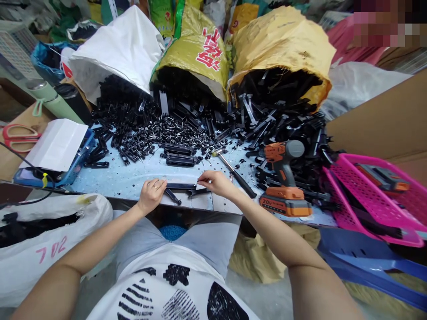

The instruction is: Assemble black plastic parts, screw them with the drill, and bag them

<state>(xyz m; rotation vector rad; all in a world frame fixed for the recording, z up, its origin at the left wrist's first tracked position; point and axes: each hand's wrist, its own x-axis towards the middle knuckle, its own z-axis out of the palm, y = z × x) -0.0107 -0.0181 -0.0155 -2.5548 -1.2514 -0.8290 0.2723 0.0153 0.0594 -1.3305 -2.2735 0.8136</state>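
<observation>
A long black plastic bar point(182, 186) lies at the table's front edge between my hands. My left hand point(151, 194) closes its fingers on the bar's left end. At the bar's right end, my right hand point(216, 182) is pinched, thumb and fingertips together; whatever it holds is too small to name. A short black arm point(173, 197) sticks out below the bar near my left fingers, and another black piece point(198, 192) shows under my right hand. Just beyond, finished-looking black bars point(182, 159) lie side by side. A hammer point(234, 173) rests to the right of my right hand.
An orange cordless drill point(283, 166) stands on the right, beside a pink basket point(373, 213). Small black parts with metal pins point(167, 133) are heaped across the back, before a white sack point(120, 49), a green-gold sack point(193, 58) and a yellow sack point(280, 42). Red scissors point(20, 138) lie left.
</observation>
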